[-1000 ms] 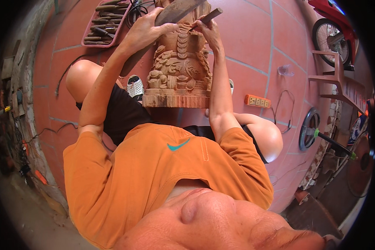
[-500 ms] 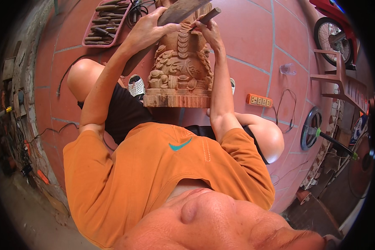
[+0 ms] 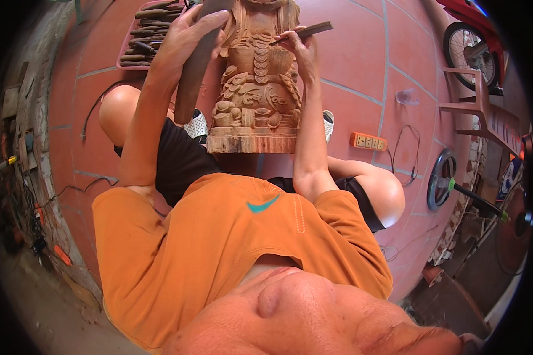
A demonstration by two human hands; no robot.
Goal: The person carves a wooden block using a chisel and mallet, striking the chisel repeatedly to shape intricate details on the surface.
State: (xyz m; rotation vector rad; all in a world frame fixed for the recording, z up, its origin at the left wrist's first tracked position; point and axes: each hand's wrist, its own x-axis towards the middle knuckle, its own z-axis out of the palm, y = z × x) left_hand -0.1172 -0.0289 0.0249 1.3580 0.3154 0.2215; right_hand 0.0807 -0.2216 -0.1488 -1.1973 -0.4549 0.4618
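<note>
Head view: carved wooden statue (image 3: 256, 89) stands upright on the red tiled floor (image 3: 361, 65) at 12 o'clock, between the person's knees. Left hand (image 3: 180, 44) has fingers wrapped tight on a dark wooden mallet (image 3: 192, 77), just beside the statue. Right hand (image 3: 299, 50) pinches a chisel (image 3: 305, 31), tip touching the carving. Tray of carving tools (image 3: 145, 32) lies at 11 o'clock; power strip (image 3: 368, 141) at 2 o'clock.
</note>
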